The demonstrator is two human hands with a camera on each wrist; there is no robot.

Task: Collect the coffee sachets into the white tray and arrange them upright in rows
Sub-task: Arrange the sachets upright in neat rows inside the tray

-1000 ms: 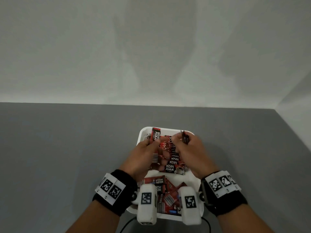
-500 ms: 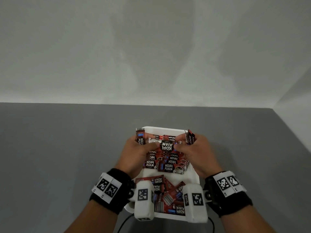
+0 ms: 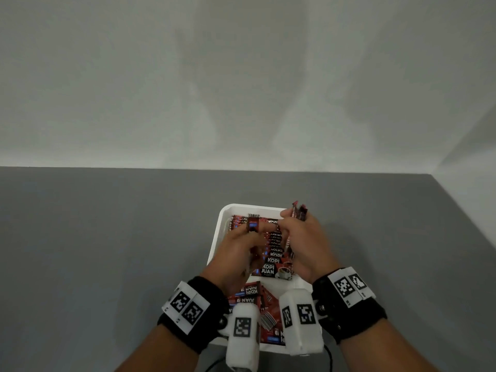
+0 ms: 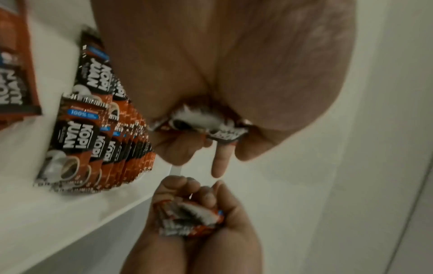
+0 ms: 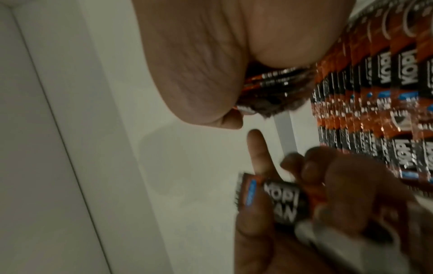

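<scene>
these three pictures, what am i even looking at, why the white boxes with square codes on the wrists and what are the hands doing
There is no machine here: a person works with bare hands and wears three cameras. The wide picture comes from a camera on the head, looking down. The two close, blurry pictures come from the white boxes strapped to the wrists, each looking along its own hand; the black and white squares are printed markers.

On the grey table stands a white tray. In it a row of coffee sachets stands upright, and loose sachets lie flat at the near end.

The left hand holds a single sachet in its grip, and the right hand holds a small bundle of sachets, both above the tray.
</scene>
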